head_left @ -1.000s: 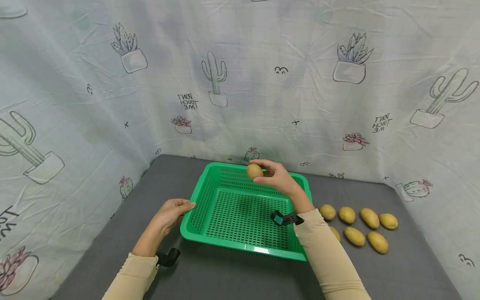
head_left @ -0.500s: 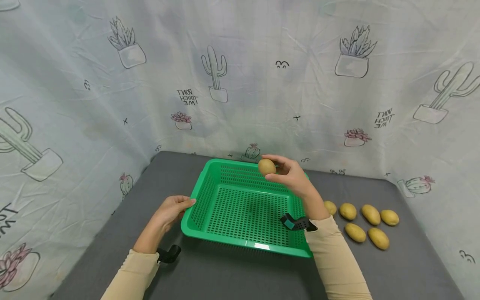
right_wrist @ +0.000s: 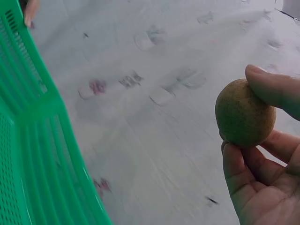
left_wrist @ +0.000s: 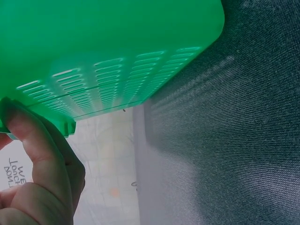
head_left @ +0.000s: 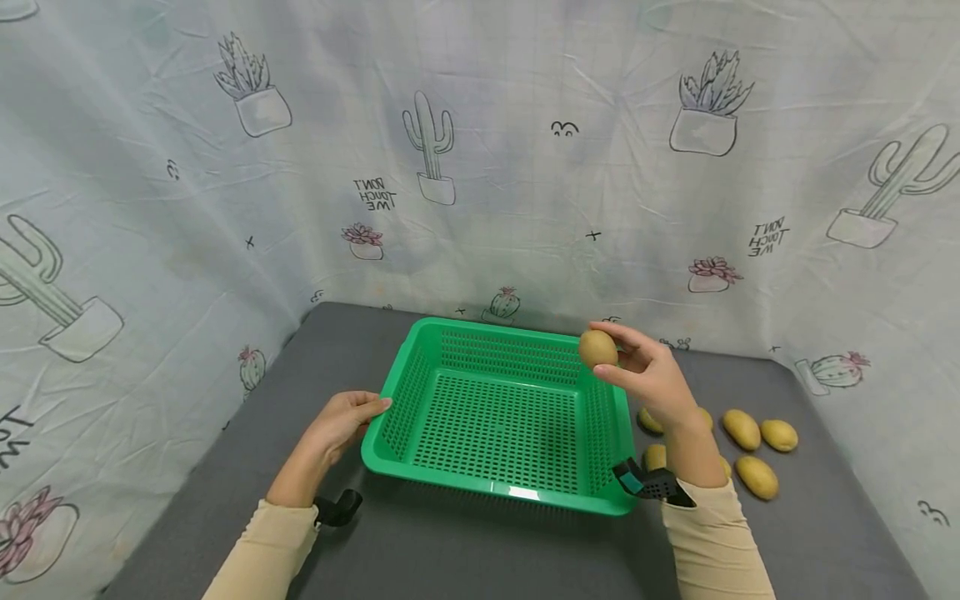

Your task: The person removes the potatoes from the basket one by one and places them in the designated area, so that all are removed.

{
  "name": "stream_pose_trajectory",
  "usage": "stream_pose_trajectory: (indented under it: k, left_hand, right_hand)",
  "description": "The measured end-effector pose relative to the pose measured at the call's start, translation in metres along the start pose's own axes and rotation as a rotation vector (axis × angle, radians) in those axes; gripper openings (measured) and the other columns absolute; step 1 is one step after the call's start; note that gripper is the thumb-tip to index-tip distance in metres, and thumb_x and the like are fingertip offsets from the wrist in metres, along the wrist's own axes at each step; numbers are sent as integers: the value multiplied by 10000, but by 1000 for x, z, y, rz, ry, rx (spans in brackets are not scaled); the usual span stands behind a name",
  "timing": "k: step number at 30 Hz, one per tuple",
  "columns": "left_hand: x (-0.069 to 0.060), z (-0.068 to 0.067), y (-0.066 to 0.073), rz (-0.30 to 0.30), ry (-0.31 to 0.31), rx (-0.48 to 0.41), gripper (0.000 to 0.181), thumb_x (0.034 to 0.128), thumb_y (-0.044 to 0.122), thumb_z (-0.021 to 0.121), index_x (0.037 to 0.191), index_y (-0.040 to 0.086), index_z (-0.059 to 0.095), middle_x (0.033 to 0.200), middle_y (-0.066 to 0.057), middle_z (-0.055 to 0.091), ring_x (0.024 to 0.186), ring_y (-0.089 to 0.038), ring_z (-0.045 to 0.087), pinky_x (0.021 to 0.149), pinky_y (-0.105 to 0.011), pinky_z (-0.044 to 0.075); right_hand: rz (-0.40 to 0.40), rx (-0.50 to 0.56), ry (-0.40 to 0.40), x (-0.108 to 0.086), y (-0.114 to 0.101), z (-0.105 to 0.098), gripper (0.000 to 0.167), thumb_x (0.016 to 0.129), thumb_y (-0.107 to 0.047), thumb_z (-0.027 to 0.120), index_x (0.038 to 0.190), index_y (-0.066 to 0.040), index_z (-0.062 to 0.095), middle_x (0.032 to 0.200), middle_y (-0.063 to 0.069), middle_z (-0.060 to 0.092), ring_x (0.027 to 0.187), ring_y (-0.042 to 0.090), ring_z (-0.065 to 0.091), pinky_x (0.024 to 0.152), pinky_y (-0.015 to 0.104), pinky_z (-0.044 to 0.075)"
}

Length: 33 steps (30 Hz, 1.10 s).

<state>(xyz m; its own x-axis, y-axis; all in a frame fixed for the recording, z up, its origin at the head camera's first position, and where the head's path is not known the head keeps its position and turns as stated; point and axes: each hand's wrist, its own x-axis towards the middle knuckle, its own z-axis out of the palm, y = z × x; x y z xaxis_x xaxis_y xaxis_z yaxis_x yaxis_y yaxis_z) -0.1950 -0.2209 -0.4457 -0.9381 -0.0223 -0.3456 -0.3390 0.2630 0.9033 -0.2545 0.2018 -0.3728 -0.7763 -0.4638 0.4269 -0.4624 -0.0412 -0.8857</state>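
Observation:
A potato (head_left: 597, 349) is pinched between the thumb and fingers of my right hand (head_left: 651, 377), held up over the right back corner of a green plastic basket (head_left: 495, 483). The right wrist view shows the same potato (right_wrist: 244, 113) close up, apart from the basket wall. My left hand (head_left: 343, 425) grips the basket's left rim, thumb on top. In the left wrist view its curled fingers (left_wrist: 44, 150) hold the rim from the outer side. The slotted basket floor holds nothing that I can see.
Several potatoes (head_left: 742, 430) lie on the grey tabletop (head_left: 480, 550) right of the basket, some partly hidden by my right hand and forearm. A pale curtain (head_left: 510, 167) printed with cacti hangs behind and at both sides of the table.
My right hand has moved right with the potato, from over the basket's back middle to its right back corner. My left hand has stayed on the rim.

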Motion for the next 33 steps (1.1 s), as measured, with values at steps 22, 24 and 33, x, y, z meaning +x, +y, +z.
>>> stream_pose_trajectory:
  k: [22,24,33]
  left_hand:
    - [-1,1,-1,6,-11,6,597,955,338,574,1383,-47,417,1226,-146,515,632,-27,441,731,-282,445]
    - [-1,1,-2,9,-12,4,586,957,326,572,1380,-49,421,1153,-130,549,597,-31,414,701,-292,440]
    - [-1,1,-3,55,-13,-8,553,975,276,547,1362,-95,412,1025,-73,549,820,-115,521,841,-330,452]
  right_hand:
    - [-155,207,411,-113,12,-71,516,854,283,417,1358,205,335,1268,104,579,1086,136,600,829,172,502]
    - [-135,205,451,-125,16,-75,514,857,282,413,1359,194,348,1247,86,596,1070,123,609,817,165,505]
    - [-7,263,716,-162,35,-93,503,856,254,461,1327,81,498,1077,50,664,934,102,645,758,151,512]
